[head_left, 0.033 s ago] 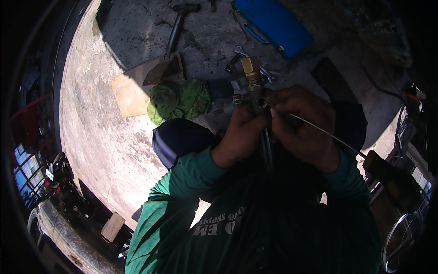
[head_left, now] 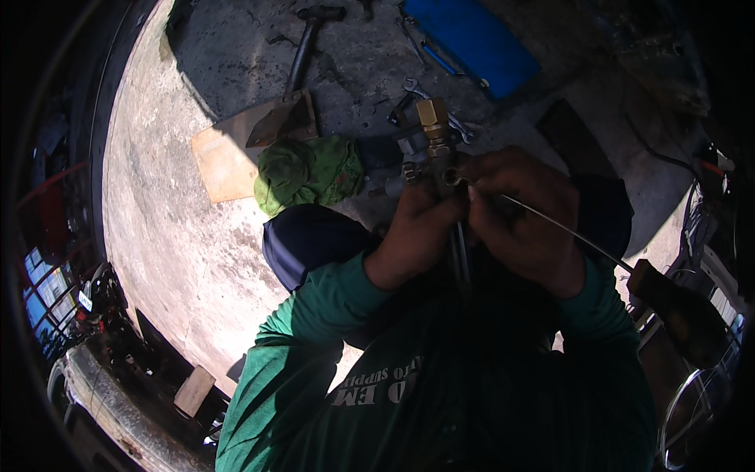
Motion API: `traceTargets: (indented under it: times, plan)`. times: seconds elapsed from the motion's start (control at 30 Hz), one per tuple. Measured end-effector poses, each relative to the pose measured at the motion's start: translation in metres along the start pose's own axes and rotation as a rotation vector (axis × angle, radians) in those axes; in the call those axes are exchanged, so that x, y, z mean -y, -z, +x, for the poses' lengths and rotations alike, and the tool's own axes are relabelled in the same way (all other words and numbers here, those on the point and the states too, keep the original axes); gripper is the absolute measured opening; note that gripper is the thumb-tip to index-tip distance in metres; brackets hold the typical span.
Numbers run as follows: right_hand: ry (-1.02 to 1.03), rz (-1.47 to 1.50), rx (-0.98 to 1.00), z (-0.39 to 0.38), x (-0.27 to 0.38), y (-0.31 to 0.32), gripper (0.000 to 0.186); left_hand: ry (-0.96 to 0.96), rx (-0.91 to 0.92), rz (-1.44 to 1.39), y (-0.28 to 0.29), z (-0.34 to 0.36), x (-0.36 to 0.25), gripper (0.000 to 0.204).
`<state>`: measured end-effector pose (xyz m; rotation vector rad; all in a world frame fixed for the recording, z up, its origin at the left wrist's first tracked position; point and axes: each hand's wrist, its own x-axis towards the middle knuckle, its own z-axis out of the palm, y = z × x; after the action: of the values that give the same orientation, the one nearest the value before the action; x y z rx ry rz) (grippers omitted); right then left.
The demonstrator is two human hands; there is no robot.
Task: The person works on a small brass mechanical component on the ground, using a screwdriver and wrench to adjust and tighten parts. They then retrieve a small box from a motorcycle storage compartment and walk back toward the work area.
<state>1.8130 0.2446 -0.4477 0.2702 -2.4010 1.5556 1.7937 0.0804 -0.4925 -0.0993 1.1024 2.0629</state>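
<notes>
My left hand (head_left: 415, 232) grips a grey metal valve fitting (head_left: 421, 149) with a brass nut (head_left: 431, 114) on top, held up in front of my chest. My right hand (head_left: 519, 216) is closed right beside it, pinching a thin metal rod (head_left: 562, 230) where it meets the fitting's opening. The rod slants down to the right to a brown handle (head_left: 676, 311). A dark tube (head_left: 461, 259) hangs down between my two hands. Both forearms are in green sleeves.
On the concrete floor lie a green rag (head_left: 308, 173), a brown cardboard piece (head_left: 228, 157), a hammer (head_left: 305, 47), wrenches (head_left: 460, 126) and a blue flat case (head_left: 472, 39). My knee in dark cloth (head_left: 307, 240) sits below the rag. A wood block (head_left: 194, 391) lies at lower left.
</notes>
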Motion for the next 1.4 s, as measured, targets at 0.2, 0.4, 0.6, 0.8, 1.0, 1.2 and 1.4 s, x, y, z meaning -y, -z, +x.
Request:
traceTargets:
  times: [0.2,0.4,0.6,0.8,1.0,1.2,1.4]
  plan:
    - [0.023,-0.023,-0.01,-0.001,-0.001,0.0,0.018,-0.01,0.011,-0.013,-0.001,0.001,0.0,0.019]
    - [0.022,-0.021,-0.011,0.001,0.0,-0.002,0.018,0.002,0.015,-0.004,0.002,0.002,0.0,0.019]
    - [0.05,-0.04,0.008,0.003,0.002,0.0,0.018,-0.027,0.017,0.002,0.001,0.002,0.0,0.02]
    - [0.027,-0.043,0.032,0.001,0.001,0.002,0.018,-0.012,0.021,0.025,0.005,0.004,0.003,0.019]
    - [0.013,-0.008,0.02,0.002,-0.001,0.001,0.015,0.001,0.021,0.05,0.004,0.003,-0.002,0.017]
    - [0.008,0.006,0.034,0.003,-0.003,0.003,0.014,0.01,0.023,0.063,0.004,0.004,-0.003,0.014]
    - [0.003,0.02,0.04,0.003,-0.003,0.005,0.014,0.036,0.017,0.093,0.001,0.003,-0.008,0.013]
